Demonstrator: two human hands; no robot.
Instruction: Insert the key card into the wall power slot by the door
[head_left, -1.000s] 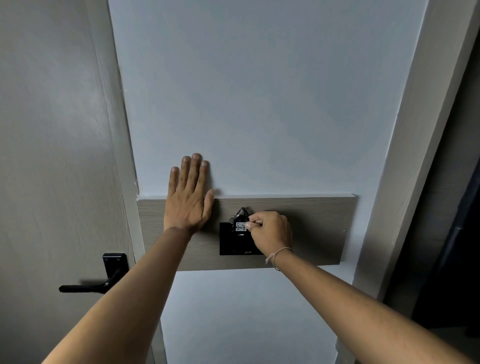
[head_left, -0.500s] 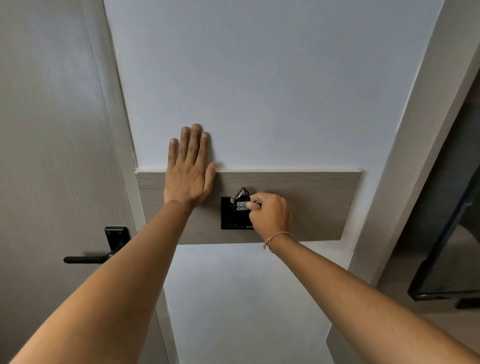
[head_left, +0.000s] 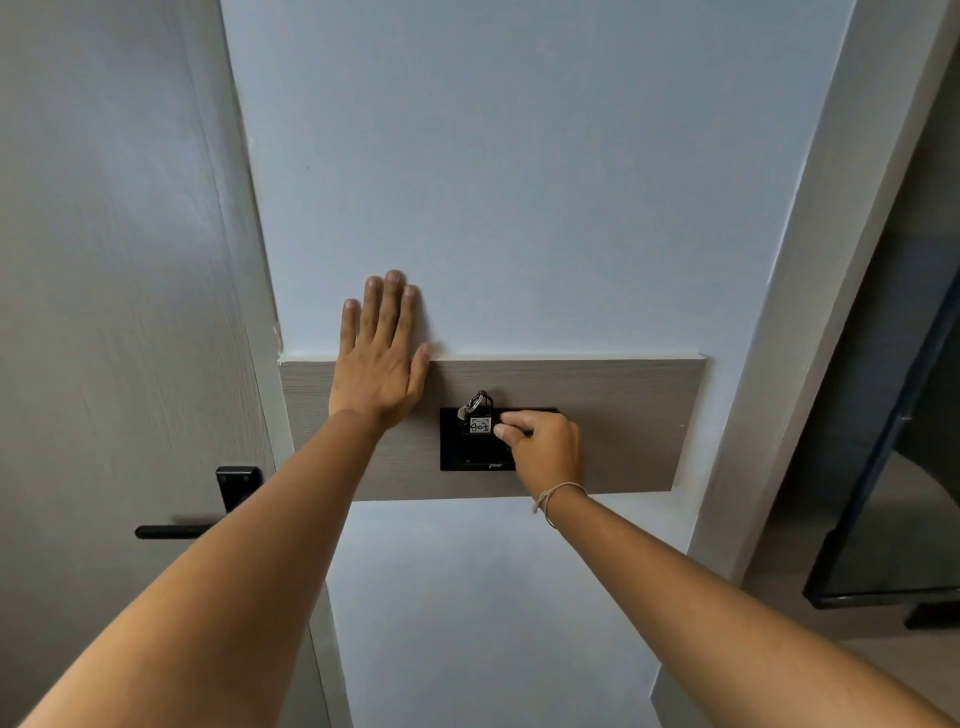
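Head view: left hand (head_left: 382, 364) flat, fingers spread, pressed on wall across top edge of wood panel (head_left: 623, 426). Right hand (head_left: 540, 447) pinches key card (head_left: 480, 425) against black power slot (head_left: 470, 447), mid-panel. Key ring (head_left: 480, 401) above card.

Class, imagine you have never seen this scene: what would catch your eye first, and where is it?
First, the right hand pinching a key card with a key ring at the black power slot, low on the wooden panel. Next, the left hand pressed flat, fingers spread, across the panel's top edge onto the pale wall. A black door handle stands out at the lower left.
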